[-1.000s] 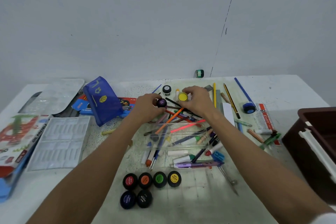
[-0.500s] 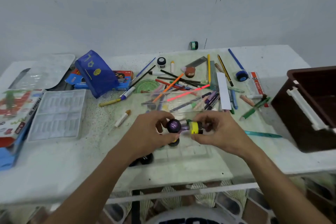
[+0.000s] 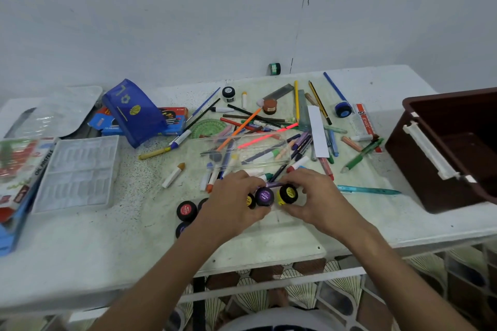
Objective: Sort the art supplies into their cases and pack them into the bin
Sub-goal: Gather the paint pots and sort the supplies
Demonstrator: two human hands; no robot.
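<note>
In the head view, the left hand holds the purple paint pot with curled fingers, and the right hand grips the yellow paint pot just beside it; both pots are near the front edge of the table. Behind the purple paint pot lies the heap of pens. To its left sits the red paint pot. Far to its right, at the table's right edge, stands the brown bin, with bare table surface between.

Purple-lidded paint pot and yellow-lidded paint pot tipped lids toward the camera, side by side near the table's front edge; brown bin open at right.
</note>
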